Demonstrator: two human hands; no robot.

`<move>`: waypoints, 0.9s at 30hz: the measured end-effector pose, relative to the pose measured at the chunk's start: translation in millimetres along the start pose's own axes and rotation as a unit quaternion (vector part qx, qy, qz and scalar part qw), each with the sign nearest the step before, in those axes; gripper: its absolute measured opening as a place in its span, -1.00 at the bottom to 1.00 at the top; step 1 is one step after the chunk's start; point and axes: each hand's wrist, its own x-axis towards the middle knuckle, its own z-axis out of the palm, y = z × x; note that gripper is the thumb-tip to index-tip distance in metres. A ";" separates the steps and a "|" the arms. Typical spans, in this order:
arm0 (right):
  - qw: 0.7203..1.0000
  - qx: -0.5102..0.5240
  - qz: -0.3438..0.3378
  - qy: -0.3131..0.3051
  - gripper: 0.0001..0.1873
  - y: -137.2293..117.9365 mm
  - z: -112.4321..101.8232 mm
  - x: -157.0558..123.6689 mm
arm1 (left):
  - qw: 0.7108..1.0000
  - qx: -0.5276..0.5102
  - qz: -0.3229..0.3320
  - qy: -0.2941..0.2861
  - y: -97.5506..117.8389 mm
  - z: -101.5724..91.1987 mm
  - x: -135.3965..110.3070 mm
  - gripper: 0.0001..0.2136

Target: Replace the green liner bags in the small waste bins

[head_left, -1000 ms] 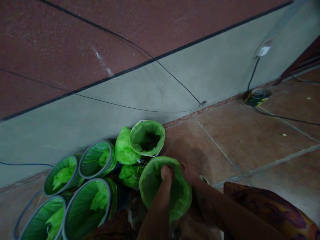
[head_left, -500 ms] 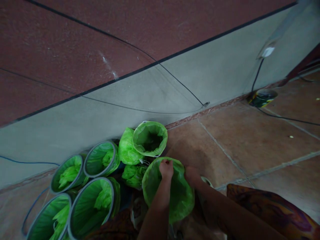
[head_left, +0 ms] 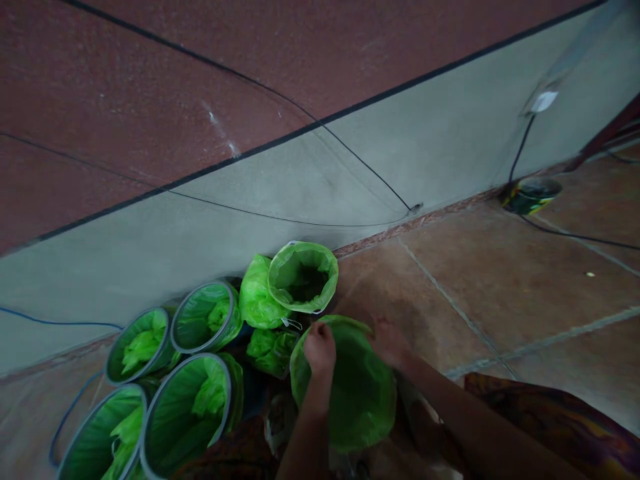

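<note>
"Where is the green liner (head_left: 360, 407)?"

"Open-mouthed, near the edge of the floor (head_left: 545, 287) by the wall (head_left: 450, 133). The left hand (head_left: 320, 348) looks curled closed on its rim; the right hand (head_left: 390, 343) meets the rim's right side, grip unclear."

"How might it handle?"

"Probably light, soft, slippery, easily torn; gather the rim broadly."

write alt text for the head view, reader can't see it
A person's left hand and right hand are at the rim of a green-lined container. Four grey-rimmed green-lined bins are on the tiled floor at picture left; a second green-lined container is by the wall.
</note>
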 end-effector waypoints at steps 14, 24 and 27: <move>0.993 -0.046 -0.095 -0.060 -0.44 -55.9 30.8 68.0 | 0.988 0.060 0.071 -0.122 -43.9 -15.6 63.0 -0.65; 0.968 -0.012 -0.235 -0.086 -0.62 -42.6 28.5 57.6 | 0.969 0.049 0.172 -0.169 -63.2 -20.9 56.2 -0.74; 0.968 -0.017 -0.233 -0.091 -0.66 -40.7 29.6 58.1 | 0.967 0.088 0.168 -0.172 -61.4 -19.5 54.4 -0.70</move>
